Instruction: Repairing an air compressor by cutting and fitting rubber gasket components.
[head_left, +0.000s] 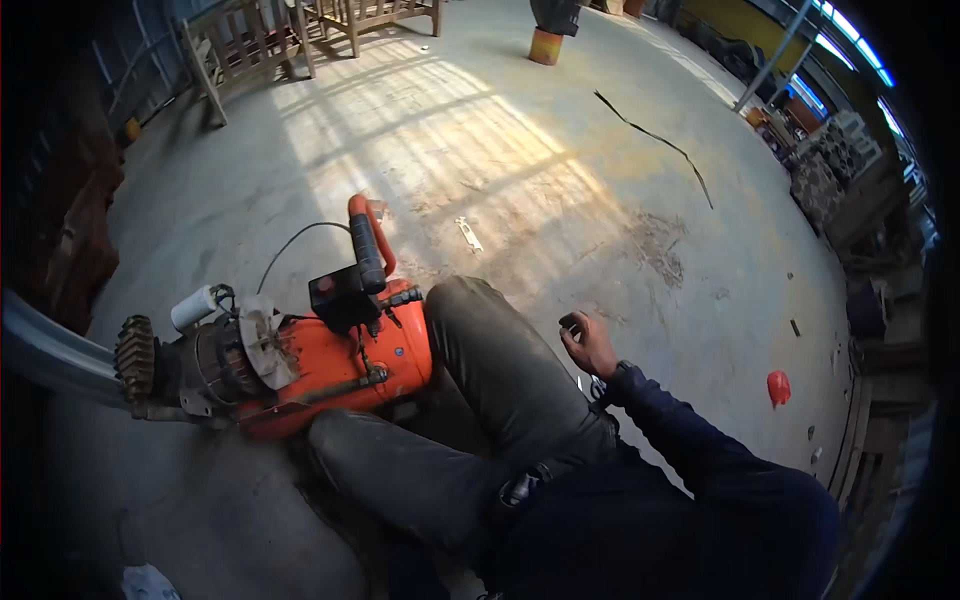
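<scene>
My right hand [592, 346] is raised to the right of my bent knee, its fingers loosely curled and slightly apart, with nothing visible in them. Close to its wrist, a small shiny metal item [597, 387] partly shows beside my thigh; its kind is unclear. My left hand is out of sight. Against my knees lies an orange air compressor [345, 365], with a black switch box [345, 297], a red handle with a black grip [368, 240], a white cylinder [194, 308] and a finned metal head [134, 360]. A flat silver metal piece [469, 235] rests on the floor beyond it.
Wooden chair-like frames [245, 45] stand at the back left. A black strip [650, 135] lies on the concrete floor at far right, and a red plastic bag [778, 388] nearer. Clutter lines the right wall. A dark object stands on an orange-yellow base [545, 48] at the back.
</scene>
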